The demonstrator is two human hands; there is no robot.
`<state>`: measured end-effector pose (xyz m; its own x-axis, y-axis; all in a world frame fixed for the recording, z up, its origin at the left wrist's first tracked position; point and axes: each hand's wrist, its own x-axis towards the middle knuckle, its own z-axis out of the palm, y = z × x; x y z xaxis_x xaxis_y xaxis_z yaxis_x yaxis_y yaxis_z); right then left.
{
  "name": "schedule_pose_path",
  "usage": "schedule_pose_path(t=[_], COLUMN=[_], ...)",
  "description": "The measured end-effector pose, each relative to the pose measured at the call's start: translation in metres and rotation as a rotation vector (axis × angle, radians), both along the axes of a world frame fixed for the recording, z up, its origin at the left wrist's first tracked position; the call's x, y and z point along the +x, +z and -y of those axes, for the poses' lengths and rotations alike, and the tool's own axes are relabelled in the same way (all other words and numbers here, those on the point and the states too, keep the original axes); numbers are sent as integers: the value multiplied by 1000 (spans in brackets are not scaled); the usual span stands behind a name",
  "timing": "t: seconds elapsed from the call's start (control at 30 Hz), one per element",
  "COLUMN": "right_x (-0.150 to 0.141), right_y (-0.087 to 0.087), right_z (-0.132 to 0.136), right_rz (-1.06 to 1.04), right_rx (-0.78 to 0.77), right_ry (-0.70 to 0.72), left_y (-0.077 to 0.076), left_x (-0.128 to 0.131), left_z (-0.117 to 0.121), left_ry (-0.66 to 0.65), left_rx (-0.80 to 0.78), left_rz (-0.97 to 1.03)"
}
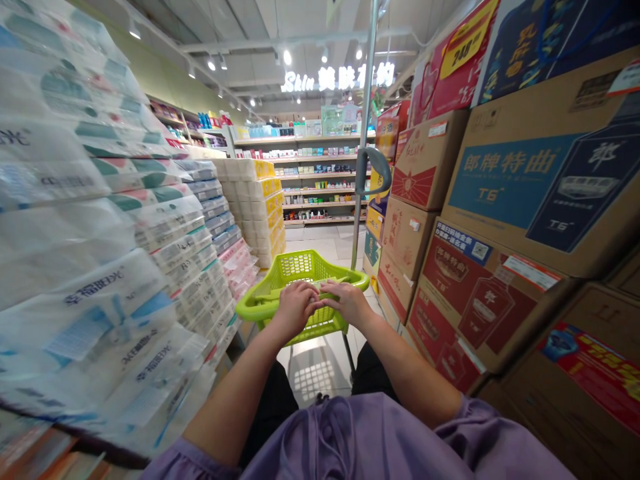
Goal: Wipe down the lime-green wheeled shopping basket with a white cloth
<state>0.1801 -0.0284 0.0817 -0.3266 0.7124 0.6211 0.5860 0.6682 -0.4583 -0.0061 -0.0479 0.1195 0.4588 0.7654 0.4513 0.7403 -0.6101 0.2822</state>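
Note:
A lime-green plastic shopping cart basket (295, 257) with lattice walls stands right in front of me. Over its near side, my left hand (299, 308) has bent fingers drawn together and reaching to the right. My right hand (346, 300) comes from the other side, its fingers curled towards the left ones. The fingertips of both hands meet in the middle. Whether they grip the near rim or pinch something small is hidden. A green bar crosses the basket just beyond my fingers. Below, the cart's thin metal leg (349, 350) shows between my knees.
Wrapped tissue packs (115, 287) tower close on the left, with yellow-and-white packs (255, 207) beyond. Cardboard cartons (515, 180) are stacked close on the right. A metal pole (367, 100) rises right of the cart. Ahead, tiled floor (320, 233) leads to stocked shelves (320, 160).

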Motion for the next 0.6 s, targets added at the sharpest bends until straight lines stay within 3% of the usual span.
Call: schedule_pose_path(t=[0.17, 0.37, 0.6], right_x=[2, 4, 7], right_y=[2, -1, -1], right_z=[-1, -3, -4], right_rz=[13, 24, -59], right_rx=[-19, -10, -39], right_ry=[7, 40, 83], left_y=[7, 12, 6], left_x=[0, -8, -13], left_z=[7, 4, -5], left_ry=[4, -108, -178], left_rx=[-58, -163, -202], left_rz=[-51, -70, 118])
